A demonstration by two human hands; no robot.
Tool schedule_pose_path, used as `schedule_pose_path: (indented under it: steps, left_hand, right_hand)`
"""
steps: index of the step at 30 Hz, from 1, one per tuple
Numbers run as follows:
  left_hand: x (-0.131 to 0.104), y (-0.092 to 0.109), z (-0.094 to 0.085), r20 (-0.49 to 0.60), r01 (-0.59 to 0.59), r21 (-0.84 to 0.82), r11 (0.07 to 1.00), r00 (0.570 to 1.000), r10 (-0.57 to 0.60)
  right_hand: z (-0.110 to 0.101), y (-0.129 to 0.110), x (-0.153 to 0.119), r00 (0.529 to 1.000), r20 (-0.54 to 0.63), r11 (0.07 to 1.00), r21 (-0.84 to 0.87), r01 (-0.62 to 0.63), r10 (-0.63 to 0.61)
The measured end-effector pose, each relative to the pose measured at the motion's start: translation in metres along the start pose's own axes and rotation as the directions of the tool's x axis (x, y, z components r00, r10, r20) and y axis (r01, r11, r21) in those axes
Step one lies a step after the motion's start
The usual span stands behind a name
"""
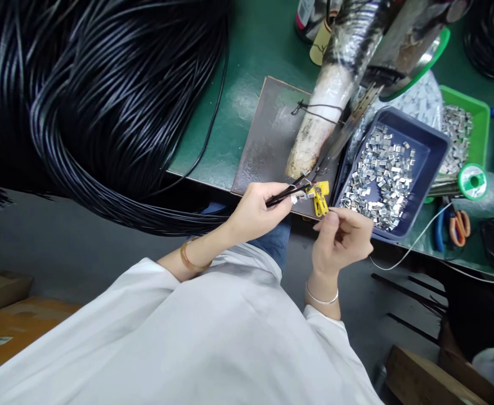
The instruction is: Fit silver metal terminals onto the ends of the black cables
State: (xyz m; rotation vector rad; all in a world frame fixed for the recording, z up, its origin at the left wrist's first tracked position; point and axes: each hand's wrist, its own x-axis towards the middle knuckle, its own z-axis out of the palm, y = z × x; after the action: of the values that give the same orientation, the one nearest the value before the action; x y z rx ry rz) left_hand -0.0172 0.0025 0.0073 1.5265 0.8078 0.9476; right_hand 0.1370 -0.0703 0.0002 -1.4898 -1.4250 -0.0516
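Note:
Black cables (pixel 284 194) are gripped in my left hand (pixel 260 211), their ends pointing up and right over the table's front edge. A small silvery connector piece (pixel 302 197) shows beside the cable ends, near a yellow tool (pixel 320 197). My right hand (pixel 340 236) is closed in a pinch just below and right of the yellow tool; what its fingertips hold, if anything, is too small to name. A blue-grey tray (pixel 432 147) of small metal clips (pixel 384 174) stands behind and to the right of my right hand.
A large bundle of black cable (pixel 116 95) covers the left. A wrapped white post (pixel 331 101) rises above a brown board (pixel 268 129) on the green table (pixel 247 62). At right are a green tray (pixel 481 124), a solder spool (pixel 474 181) and orange-handled scissors (pixel 459 228).

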Motion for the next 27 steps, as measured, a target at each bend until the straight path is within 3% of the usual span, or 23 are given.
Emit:
schedule_pose_path:
  steps: [2, 5, 10, 16, 18, 22, 24, 25, 27]
  left_hand:
    - [-0.002, 0.001, 0.0, 0.009, -0.05, 0.022, 0.998, 0.999, 0.05]
    - [-0.005, 0.002, -0.001, 0.016, -0.183, 0.094, 0.979, 0.983, 0.182]
    - [-0.008, 0.002, -0.002, 0.016, -0.307, 0.128, 0.943, 0.951, 0.308]
    - [-0.009, 0.0, -0.002, -0.021, -0.299, 0.12, 0.947, 0.953, 0.303]
    - [-0.01, 0.0, -0.002, -0.02, -0.298, 0.105, 0.949, 0.953, 0.302]
    - [-0.011, -0.001, -0.003, -0.008, -0.267, 0.042, 0.963, 0.963, 0.268]
    - [-0.01, -0.003, -0.002, -0.028, -0.172, -0.01, 0.985, 0.985, 0.171]
    - [-0.009, -0.004, -0.002, -0.041, -0.111, -0.041, 0.993, 0.993, 0.109]
    - [-0.007, -0.006, 0.0, -0.06, -0.007, -0.107, 0.994, 0.998, 0.0]
  right_hand:
    - [-0.003, -0.005, 0.004, 0.989, 0.117, 0.983, -0.148, 0.107, -0.09]
    - [-0.002, -0.013, 0.009, 0.966, 0.233, 0.972, -0.177, 0.154, -0.11]
    - [-0.001, -0.017, 0.009, 0.965, 0.263, 0.996, -0.089, 0.017, 0.006]
    - [-0.004, -0.022, 0.008, 0.97, 0.213, 0.974, -0.163, 0.155, -0.118]
    - [-0.003, -0.023, 0.007, 0.974, 0.221, 0.988, -0.125, 0.088, -0.058]
    - [-0.001, -0.021, 0.007, 0.926, 0.309, 0.963, 0.087, -0.254, 0.216]
    - [0.0, -0.019, 0.01, 0.961, 0.187, 0.956, 0.176, -0.235, 0.202]
    - [0.001, -0.018, 0.012, 0.985, 0.07, 0.962, 0.216, -0.167, 0.155]
    - [0.001, -0.016, 0.016, 0.986, -0.155, 0.959, 0.284, -0.016, 0.062]
